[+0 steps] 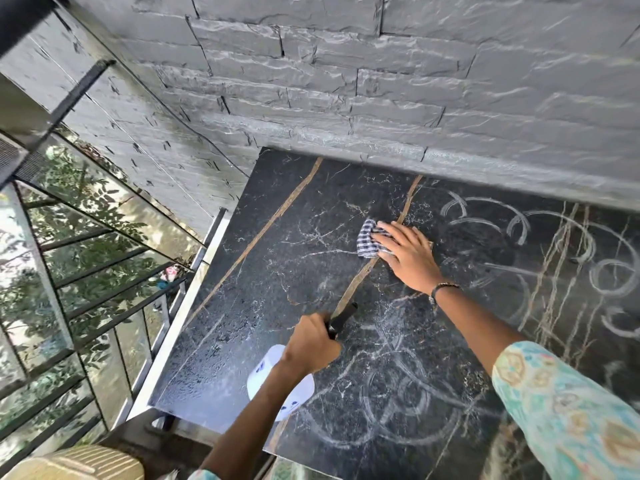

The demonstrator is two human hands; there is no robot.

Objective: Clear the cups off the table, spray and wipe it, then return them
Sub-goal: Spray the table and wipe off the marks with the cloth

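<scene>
The black marble table point(263, 306) with tan veins fills the middle and right of the head view. Its left part looks wet with fine droplets; pale ring marks and streaks cover the right and near parts. My right hand point(408, 252) presses a blue-and-white checked cloth point(369, 239) flat on the tabletop near the far middle. My left hand point(311, 344) grips a white spray bottle point(277, 382) by its black trigger head point(341, 320), held above the table's near left. No cups are in view.
A grey stone-brick wall point(346, 81) runs along the table's far edge. Left of the table are a metal railing point(104, 271) and glass with foliage behind. A striped cushion point(79, 462) shows at the bottom left corner.
</scene>
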